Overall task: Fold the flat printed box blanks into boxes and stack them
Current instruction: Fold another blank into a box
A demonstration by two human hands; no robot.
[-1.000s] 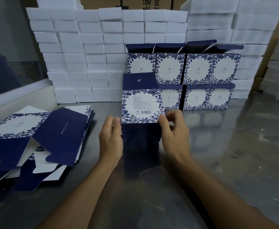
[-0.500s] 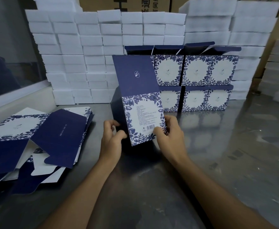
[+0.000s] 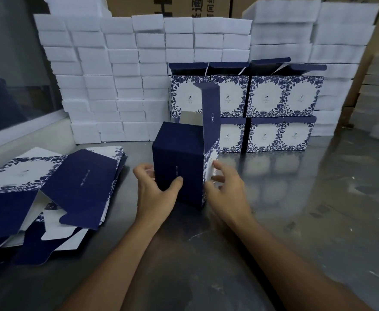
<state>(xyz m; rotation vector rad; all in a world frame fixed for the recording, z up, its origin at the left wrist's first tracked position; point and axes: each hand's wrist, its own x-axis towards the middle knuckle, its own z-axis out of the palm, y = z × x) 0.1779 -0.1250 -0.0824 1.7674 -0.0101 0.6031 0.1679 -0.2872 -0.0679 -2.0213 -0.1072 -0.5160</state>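
On my left the blanks (image 3: 49, 187) lie in a loose heap on the surface (image 3: 307, 209), flat and unfolded, so plenty of work is left there.

My left hand (image 3: 154, 194) grips the box (image 3: 179, 162) at its near left corner, thumb on the dark front panel and fingers curled round the side. A second ago this piece was a flat sleeve that I held up with the printed barcode face toward me; now it is squared out and turned, and it stands upright on the surface with the plain navy side facing me. Its top flap (image 3: 211, 108) sticks straight up, not tucked, and the pale inside shows at the open mouth.

My right hand (image 3: 224, 187) sits at the box's right, floral side. Half a second ago it pinched the lower edge; now its fingers are spread and blurred, and I cannot tell whether they grasp the panel or only touch it.

To the right, behind, the stack (image 3: 273, 108) stands two rows high against the foam blocks (image 3: 116, 75), lids open. I judge this box is formed and ready to join it.
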